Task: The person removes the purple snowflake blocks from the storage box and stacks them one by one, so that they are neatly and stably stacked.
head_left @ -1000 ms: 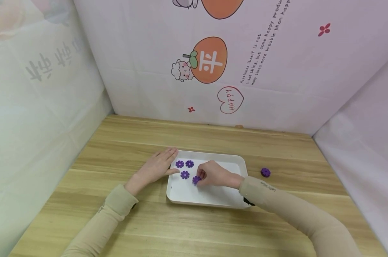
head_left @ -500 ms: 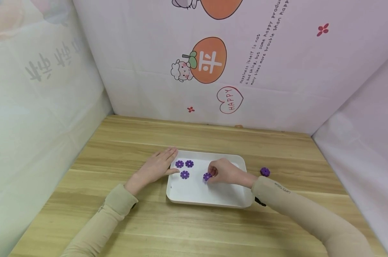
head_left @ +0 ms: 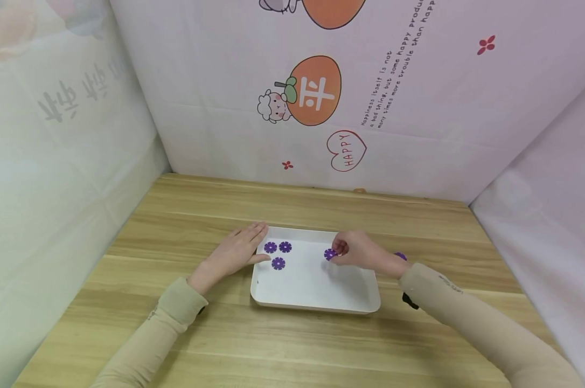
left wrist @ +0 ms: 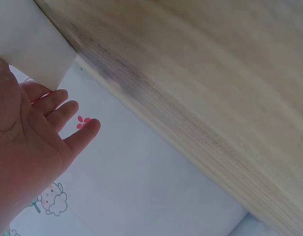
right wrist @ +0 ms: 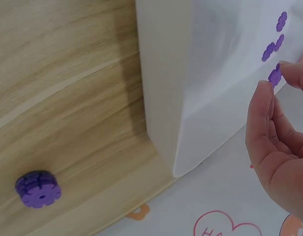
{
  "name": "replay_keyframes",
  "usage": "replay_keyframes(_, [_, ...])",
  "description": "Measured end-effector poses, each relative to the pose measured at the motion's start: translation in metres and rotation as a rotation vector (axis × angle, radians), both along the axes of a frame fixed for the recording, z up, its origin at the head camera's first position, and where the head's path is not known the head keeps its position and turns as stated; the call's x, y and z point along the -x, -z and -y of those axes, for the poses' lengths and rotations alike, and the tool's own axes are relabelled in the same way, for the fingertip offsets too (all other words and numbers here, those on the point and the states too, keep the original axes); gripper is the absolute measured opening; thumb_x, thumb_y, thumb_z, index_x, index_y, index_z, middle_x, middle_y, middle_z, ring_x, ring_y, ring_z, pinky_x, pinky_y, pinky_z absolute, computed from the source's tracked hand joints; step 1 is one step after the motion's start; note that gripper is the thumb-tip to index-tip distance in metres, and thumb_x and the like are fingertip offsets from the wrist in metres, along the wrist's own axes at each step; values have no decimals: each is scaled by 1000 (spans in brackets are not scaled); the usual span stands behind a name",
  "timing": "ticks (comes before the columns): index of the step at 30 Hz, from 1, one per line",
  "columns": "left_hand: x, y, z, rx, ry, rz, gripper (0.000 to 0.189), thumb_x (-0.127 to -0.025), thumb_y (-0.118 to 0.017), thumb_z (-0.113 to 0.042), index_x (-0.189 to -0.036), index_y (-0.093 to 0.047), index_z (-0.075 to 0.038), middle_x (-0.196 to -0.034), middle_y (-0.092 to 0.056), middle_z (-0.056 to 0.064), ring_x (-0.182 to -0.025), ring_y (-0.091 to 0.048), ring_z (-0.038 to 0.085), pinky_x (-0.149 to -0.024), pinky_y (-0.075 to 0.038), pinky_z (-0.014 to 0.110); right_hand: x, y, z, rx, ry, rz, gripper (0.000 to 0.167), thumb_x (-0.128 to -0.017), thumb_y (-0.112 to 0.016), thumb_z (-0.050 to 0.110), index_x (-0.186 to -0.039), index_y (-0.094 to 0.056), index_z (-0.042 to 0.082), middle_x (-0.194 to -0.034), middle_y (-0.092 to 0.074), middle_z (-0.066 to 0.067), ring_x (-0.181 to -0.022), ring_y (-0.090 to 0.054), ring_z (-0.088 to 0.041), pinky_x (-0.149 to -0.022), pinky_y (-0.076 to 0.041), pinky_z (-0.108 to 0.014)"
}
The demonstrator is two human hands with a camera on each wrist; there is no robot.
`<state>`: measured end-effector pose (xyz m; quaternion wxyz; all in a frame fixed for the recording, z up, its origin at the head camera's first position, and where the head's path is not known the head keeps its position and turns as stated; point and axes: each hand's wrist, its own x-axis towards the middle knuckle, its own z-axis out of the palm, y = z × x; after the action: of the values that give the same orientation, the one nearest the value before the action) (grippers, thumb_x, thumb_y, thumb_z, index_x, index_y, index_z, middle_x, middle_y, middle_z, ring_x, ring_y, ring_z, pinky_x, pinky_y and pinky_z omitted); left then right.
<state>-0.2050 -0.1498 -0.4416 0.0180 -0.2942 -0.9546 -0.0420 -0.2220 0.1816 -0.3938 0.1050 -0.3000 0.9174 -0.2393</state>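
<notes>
Above the right half of a white rectangular tray (head_left: 302, 291), my right hand (head_left: 362, 250) pinches a purple notched snowflake disc (head_left: 329, 254) between thumb and fingertips. The right wrist view shows that pinched disc (right wrist: 275, 76) at the fingertips, apart from the tray floor. Three similar flat discs lie inside the tray's back left area: one in the corner (head_left: 270, 247), another beside it (head_left: 285, 247) and one in front (head_left: 278, 263). My left hand (head_left: 236, 252) rests on the tray's left rim, fingers extended along the back corner and thumb reaching over the edge.
On the wooden table (head_left: 200, 334), right of the tray, stands a small stack of purple discs (right wrist: 39, 190), partly hidden by my right wrist in the head view. White printed cloth walls (head_left: 215, 134) enclose the table at the back and both sides.
My right hand has carried the pinched disc rightward and toward the back, away from the three lying discs. The left hand and the tray have stayed in place.
</notes>
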Motion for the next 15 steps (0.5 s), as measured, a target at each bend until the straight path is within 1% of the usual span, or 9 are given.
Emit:
replay_keyframes(6, [-1,0,-1,-1,4,-2,81,-98,-48,-57,-153,-31,0,-161,-30,17,-150,-32,34,-120,-34,55,1,-3,-18,36,73,49,16,-81,-79,7,-89,-68,-1,-83,-70,-8,-75,-61,-11,-66,-54,-18])
replay_keyframes(12, [0,0,-1,-1,-4,-6,81,-98,-48,-57,-153,-32,0,-161,-30,17,-150,-32,34,-120,-34,56,3,-1,-36,17,136,38,14,-82,-78,8,-89,-68,1,-84,-69,-6,-74,-59,-11,-65,-53,-18])
replay_keyframes(15, [0,0,-1,5,-5,-5,81,-98,-48,-57,-153,-32,0,-161,-30,17,-150,-32,34,-120,-33,56,2,-2,-45,9,152,26,14,-82,-78,8,-89,-68,1,-83,-69,-7,-74,-58,-11,-64,-52,-19])
